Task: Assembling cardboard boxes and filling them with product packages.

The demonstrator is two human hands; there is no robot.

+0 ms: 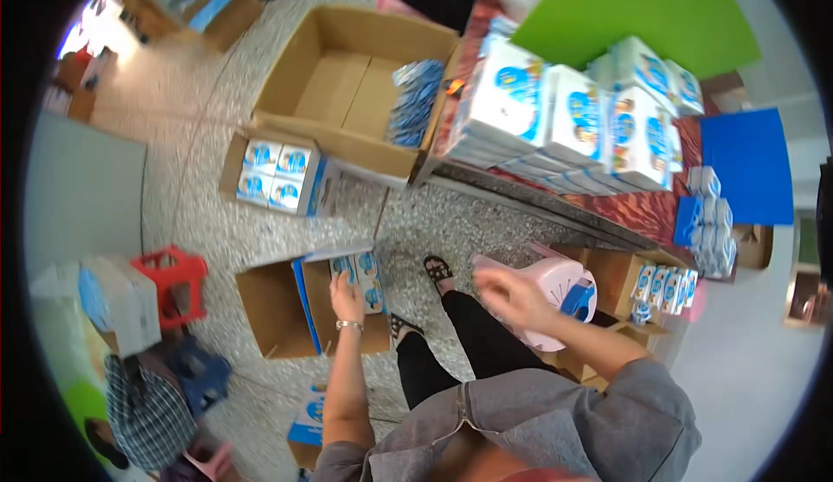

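My left hand [346, 298] reaches down into an open brown carton [273, 308], with its fingers apart. Its fingertips are at the white-and-blue boxes [370, 281] packed along the carton's right side, touching or just above them. A blue divider [305, 308] stands upright inside this carton. My right hand [514, 298] hangs in the air beside a pink plastic stool [555, 287]. Slightly blurred, its fingers look loosely spread, and nothing shows in them.
A smaller carton [227, 165] of white-and-blue boxes and a large carton [325, 74] with blue packets [416, 104] stand ahead. Stacked white packs [503, 91] cover the table at right. A red stool [178, 278] and a person in a checked shirt [147, 413] are at left.
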